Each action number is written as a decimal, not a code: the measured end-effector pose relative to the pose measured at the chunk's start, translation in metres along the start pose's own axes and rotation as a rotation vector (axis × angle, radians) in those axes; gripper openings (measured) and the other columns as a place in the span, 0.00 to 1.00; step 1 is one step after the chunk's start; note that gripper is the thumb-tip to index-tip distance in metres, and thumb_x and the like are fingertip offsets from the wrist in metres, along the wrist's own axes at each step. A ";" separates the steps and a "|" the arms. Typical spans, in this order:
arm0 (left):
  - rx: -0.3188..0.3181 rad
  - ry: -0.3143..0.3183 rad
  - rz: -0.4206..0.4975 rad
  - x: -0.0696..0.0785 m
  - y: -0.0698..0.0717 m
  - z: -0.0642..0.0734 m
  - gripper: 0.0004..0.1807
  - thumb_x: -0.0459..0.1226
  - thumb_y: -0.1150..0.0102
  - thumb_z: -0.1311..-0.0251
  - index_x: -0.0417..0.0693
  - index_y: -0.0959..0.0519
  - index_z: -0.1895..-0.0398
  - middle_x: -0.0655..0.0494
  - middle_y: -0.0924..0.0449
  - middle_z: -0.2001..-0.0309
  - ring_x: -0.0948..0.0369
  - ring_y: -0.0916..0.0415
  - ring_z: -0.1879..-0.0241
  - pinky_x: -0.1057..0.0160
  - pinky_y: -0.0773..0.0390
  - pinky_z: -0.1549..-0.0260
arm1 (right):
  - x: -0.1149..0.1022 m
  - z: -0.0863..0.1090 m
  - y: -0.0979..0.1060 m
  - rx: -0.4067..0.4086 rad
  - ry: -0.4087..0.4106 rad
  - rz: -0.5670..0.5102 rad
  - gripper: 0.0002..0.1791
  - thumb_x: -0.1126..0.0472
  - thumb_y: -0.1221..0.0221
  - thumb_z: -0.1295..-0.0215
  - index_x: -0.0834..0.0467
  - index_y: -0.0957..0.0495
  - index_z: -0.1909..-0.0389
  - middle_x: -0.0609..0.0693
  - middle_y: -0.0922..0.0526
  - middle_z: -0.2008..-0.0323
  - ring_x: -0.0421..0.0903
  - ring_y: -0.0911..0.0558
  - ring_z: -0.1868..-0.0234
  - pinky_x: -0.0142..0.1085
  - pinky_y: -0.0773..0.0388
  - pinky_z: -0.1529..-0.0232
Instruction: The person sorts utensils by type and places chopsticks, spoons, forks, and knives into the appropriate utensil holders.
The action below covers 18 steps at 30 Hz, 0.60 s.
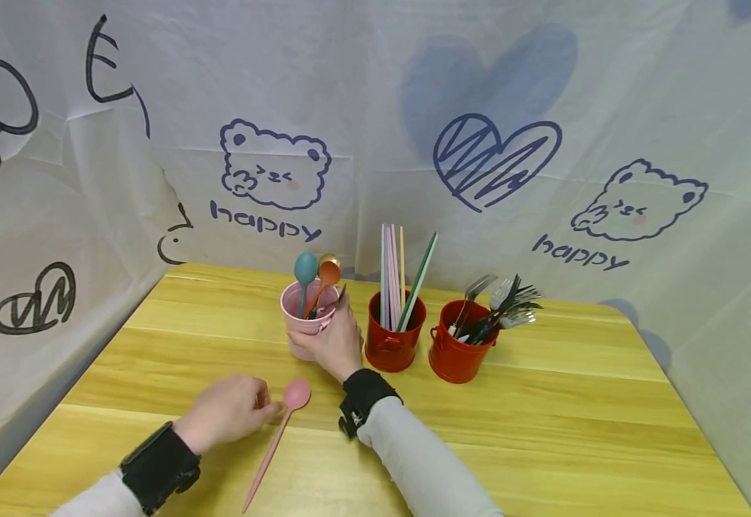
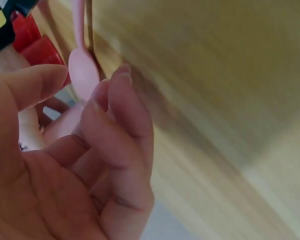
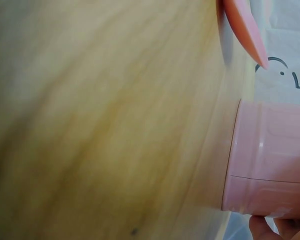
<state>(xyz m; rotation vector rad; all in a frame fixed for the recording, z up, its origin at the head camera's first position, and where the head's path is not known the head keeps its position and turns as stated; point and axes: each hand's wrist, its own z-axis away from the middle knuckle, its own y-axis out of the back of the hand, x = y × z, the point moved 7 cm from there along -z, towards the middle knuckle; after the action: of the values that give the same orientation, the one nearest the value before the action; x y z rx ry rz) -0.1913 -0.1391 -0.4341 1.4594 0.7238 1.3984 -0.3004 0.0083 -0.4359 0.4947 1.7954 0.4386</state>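
Note:
My right hand (image 1: 339, 343) grips the side of a pink bucket (image 3: 272, 155), thumb at the front of its wall. Inside the bucket stand a teal spoon (image 1: 306, 268), an orange spoon (image 1: 329, 273), a gold-coloured spoon partly hidden behind it, and other utensils. A long pink spoon (image 1: 296, 395) lies on the table, bowl toward the bucket and handle toward me. My left hand (image 1: 230, 411) hovers just left of its bowl, fingers loosely bent. In the left wrist view, thumb and fingertips stand apart with nothing between them, and the spoon bowl (image 2: 83, 72) shows behind.
Right of the pink bucket stands a red bucket (image 1: 391, 352) of chopsticks or straws (image 1: 391, 280) in several colours. Farther right, another red bucket (image 1: 456, 362) holds several forks (image 1: 511, 305). The wooden table (image 1: 543, 431) ends at a white cloth wall with drawings.

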 end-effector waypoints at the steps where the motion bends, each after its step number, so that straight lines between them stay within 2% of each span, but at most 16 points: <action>1: -0.002 0.000 0.001 0.001 -0.002 0.001 0.17 0.48 0.33 0.40 0.53 0.25 0.81 0.63 0.29 0.84 0.64 0.34 0.82 0.65 0.36 0.81 | 0.000 0.000 0.000 0.000 -0.001 -0.001 0.52 0.44 0.24 0.53 0.55 0.40 0.30 0.53 0.22 0.37 0.52 0.20 0.37 0.51 0.23 0.37; 10: 0.011 -0.003 -0.007 0.008 -0.012 0.005 0.21 0.51 0.31 0.43 0.55 0.28 0.87 0.64 0.33 0.86 0.65 0.36 0.84 0.66 0.41 0.83 | 0.000 0.000 0.000 -0.010 -0.013 -0.003 0.53 0.44 0.24 0.53 0.53 0.41 0.29 0.52 0.23 0.36 0.51 0.20 0.36 0.51 0.24 0.36; 18: -0.019 -0.007 0.012 0.012 -0.018 0.004 0.25 0.44 0.32 0.44 0.54 0.32 0.93 0.66 0.41 0.90 0.66 0.42 0.87 0.68 0.46 0.85 | -0.001 0.001 0.001 -0.008 -0.010 -0.010 0.53 0.44 0.24 0.53 0.55 0.40 0.29 0.53 0.23 0.36 0.52 0.20 0.37 0.52 0.24 0.36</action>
<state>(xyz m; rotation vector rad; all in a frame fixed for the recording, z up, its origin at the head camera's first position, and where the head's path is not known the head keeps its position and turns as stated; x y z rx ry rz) -0.1817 -0.1226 -0.4457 1.4552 0.6971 1.4048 -0.2993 0.0082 -0.4348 0.4814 1.7855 0.4353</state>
